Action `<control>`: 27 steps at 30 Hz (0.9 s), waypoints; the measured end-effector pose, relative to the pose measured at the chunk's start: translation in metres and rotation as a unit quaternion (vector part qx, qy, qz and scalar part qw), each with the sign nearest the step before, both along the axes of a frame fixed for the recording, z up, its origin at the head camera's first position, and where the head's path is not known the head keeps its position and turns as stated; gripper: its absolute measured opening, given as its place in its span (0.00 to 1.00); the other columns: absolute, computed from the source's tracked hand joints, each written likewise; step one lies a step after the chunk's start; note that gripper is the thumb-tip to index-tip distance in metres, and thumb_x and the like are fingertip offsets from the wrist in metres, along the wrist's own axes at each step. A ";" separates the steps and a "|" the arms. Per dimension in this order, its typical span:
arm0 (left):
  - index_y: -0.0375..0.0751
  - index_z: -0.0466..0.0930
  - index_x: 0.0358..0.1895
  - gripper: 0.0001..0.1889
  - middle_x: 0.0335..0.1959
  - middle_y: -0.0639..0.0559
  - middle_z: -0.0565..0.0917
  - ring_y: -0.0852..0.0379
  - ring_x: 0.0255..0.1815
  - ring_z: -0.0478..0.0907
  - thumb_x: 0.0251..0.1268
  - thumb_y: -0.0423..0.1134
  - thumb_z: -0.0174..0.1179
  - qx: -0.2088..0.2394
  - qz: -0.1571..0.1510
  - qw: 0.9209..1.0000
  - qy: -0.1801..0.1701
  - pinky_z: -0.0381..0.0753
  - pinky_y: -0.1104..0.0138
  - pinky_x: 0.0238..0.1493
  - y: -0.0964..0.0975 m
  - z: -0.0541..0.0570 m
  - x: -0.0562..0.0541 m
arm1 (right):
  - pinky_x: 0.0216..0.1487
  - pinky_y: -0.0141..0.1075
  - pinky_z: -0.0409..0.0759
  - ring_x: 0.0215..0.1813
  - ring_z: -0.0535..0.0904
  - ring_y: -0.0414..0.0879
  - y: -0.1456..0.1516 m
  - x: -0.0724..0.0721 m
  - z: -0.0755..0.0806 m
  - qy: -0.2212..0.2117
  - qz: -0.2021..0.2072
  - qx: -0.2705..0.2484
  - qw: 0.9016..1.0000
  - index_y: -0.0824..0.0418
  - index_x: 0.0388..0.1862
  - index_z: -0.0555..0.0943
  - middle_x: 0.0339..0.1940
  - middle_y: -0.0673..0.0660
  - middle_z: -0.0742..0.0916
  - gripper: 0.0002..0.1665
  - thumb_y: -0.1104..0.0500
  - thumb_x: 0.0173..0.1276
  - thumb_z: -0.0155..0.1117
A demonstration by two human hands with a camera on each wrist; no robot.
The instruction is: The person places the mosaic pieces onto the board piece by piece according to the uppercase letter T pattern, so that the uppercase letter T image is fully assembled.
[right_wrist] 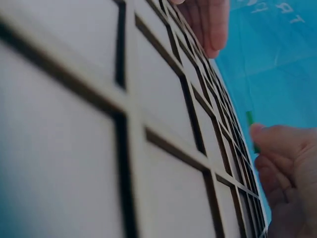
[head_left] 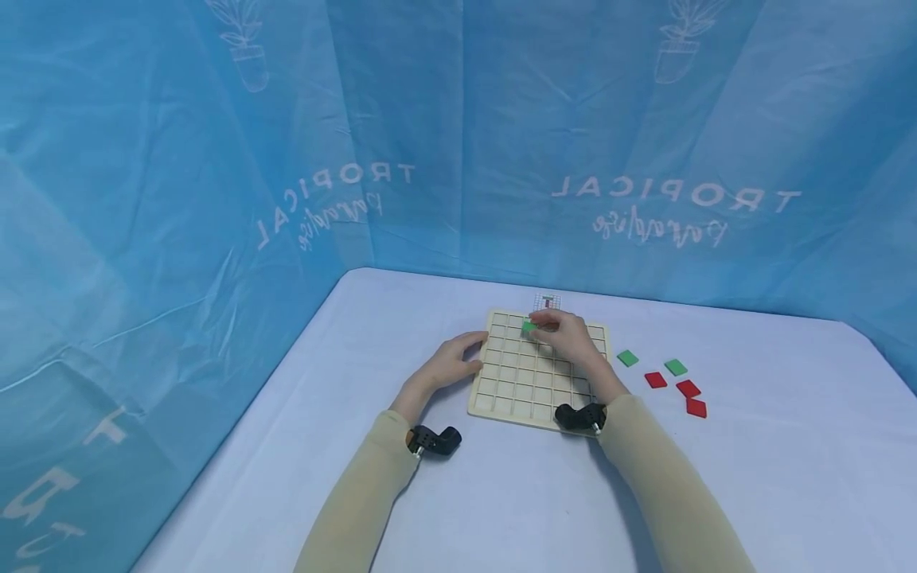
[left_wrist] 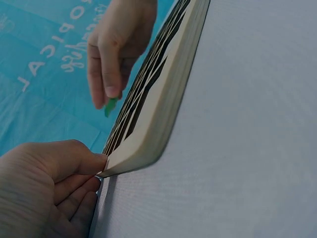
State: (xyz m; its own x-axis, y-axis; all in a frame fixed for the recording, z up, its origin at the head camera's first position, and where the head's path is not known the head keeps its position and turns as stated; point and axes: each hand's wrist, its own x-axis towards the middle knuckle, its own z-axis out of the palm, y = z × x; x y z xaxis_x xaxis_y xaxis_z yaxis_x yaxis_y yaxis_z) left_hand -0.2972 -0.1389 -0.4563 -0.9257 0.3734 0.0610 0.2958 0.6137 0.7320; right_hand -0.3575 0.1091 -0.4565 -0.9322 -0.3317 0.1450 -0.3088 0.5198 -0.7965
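A pale wooden grid board lies on the white table, its squares edged by thin raised strips. My left hand rests against the board's left edge, thumb and fingers spread apart and touching the rim. Over the far rows, my right hand pinches a small square green tile between thumb and fingers. The left wrist view shows this green tile tilted, just above the board. In the right wrist view, part of the tile sticks out past the thumb of the right hand.
Right of the board lie two loose green tiles, one nearer and one farther right, with three red tiles. A small printed grid card sits beyond the far edge. Blue printed curtains enclose the table's back and left.
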 end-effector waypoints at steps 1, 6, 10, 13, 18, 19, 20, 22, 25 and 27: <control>0.35 0.62 0.69 0.30 0.69 0.44 0.65 0.50 0.71 0.57 0.63 0.31 0.57 0.002 0.000 1.000 0.000 0.55 0.62 0.71 0.000 0.000 0.000 | 0.55 0.43 0.77 0.54 0.77 0.51 0.000 0.000 -0.002 0.002 -0.001 0.004 1.000 0.61 0.58 0.78 0.53 0.57 0.83 0.22 0.58 0.65 0.65; 0.34 0.62 0.69 0.30 0.69 0.43 0.65 0.49 0.71 0.57 0.63 0.30 0.57 0.005 -0.004 1.000 0.006 0.55 0.62 0.71 0.001 0.001 -0.001 | 0.54 0.43 0.78 0.54 0.78 0.52 0.000 0.003 -0.005 0.022 0.002 0.007 1.000 0.64 0.56 0.79 0.52 0.59 0.83 0.21 0.61 0.64 0.65; 0.34 0.62 0.69 0.30 0.69 0.44 0.65 0.49 0.71 0.57 0.63 0.31 0.57 0.002 -0.003 1.000 0.006 0.55 0.62 0.71 0.001 0.003 -0.001 | 0.53 0.43 0.78 0.52 0.79 0.51 -0.001 0.003 -0.005 0.039 0.002 0.012 0.999 0.64 0.54 0.80 0.50 0.59 0.84 0.19 0.61 0.64 0.66; 0.34 0.62 0.69 0.30 0.69 0.44 0.65 0.49 0.71 0.57 0.62 0.31 0.57 0.001 -0.002 1.000 0.004 0.56 0.61 0.71 0.001 0.003 -0.001 | 0.53 0.42 0.79 0.52 0.79 0.51 -0.001 0.003 -0.006 0.047 0.003 0.019 0.999 0.64 0.54 0.80 0.50 0.59 0.84 0.19 0.61 0.64 0.66; 0.35 0.63 0.69 0.30 0.69 0.44 0.65 0.50 0.71 0.58 0.62 0.31 0.57 0.000 0.001 1.000 0.004 0.56 0.62 0.71 0.001 0.002 -0.001 | 0.54 0.43 0.78 0.53 0.79 0.52 -0.002 0.005 -0.005 0.052 0.012 0.016 0.998 0.65 0.55 0.79 0.52 0.60 0.83 0.20 0.61 0.64 0.66; 0.35 0.63 0.69 0.30 0.69 0.44 0.65 0.50 0.71 0.57 0.62 0.31 0.57 0.000 0.001 1.000 0.004 0.56 0.62 0.71 0.001 0.001 -0.001 | 0.54 0.43 0.78 0.53 0.78 0.52 -0.003 0.006 -0.003 0.048 0.011 0.010 0.999 0.64 0.55 0.79 0.52 0.59 0.83 0.21 0.61 0.64 0.66; 0.35 0.62 0.69 0.30 0.69 0.44 0.65 0.50 0.71 0.57 0.62 0.31 0.57 -0.001 0.002 1.000 0.003 0.56 0.62 0.71 0.000 0.001 -0.001 | 0.55 0.43 0.78 0.54 0.78 0.53 -0.003 0.006 -0.002 0.042 0.009 0.000 0.999 0.63 0.56 0.79 0.53 0.59 0.83 0.21 0.60 0.64 0.66; 0.34 0.62 0.69 0.30 0.69 0.44 0.65 0.49 0.71 0.57 0.62 0.31 0.57 0.001 0.000 1.000 0.003 0.56 0.61 0.71 0.000 0.001 0.000 | 0.57 0.43 0.76 0.56 0.77 0.52 -0.004 0.006 0.002 0.023 0.007 -0.034 0.999 0.62 0.58 0.78 0.53 0.58 0.83 0.22 0.59 0.65 0.65; 0.34 0.62 0.69 0.30 0.69 0.44 0.65 0.49 0.71 0.58 0.62 0.31 0.57 -0.002 -0.002 1.000 0.005 0.56 0.61 0.71 0.000 0.000 0.000 | 0.58 0.43 0.75 0.57 0.75 0.51 -0.004 0.007 0.012 -0.006 0.001 -0.091 0.996 0.58 0.60 0.76 0.55 0.56 0.82 0.24 0.57 0.65 0.65; 0.34 0.62 0.69 0.30 0.69 0.44 0.65 0.49 0.71 0.58 0.62 0.31 0.57 -0.004 -0.003 1.000 0.006 0.56 0.61 0.71 -0.001 0.000 0.000 | 0.58 0.42 0.75 0.58 0.75 0.51 -0.002 0.008 0.020 -0.014 0.003 -0.119 0.993 0.57 0.61 0.75 0.55 0.57 0.81 0.24 0.57 0.66 0.65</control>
State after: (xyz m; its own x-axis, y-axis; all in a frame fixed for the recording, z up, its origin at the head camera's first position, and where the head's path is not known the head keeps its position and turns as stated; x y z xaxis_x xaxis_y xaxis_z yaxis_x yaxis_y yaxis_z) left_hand -0.2975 -0.1396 -0.4562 -0.9227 0.3791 0.0692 0.3082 0.6180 0.7233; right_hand -0.3491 0.1070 -0.4366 -0.9352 -0.2965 0.1936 -0.2871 0.3148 -0.9047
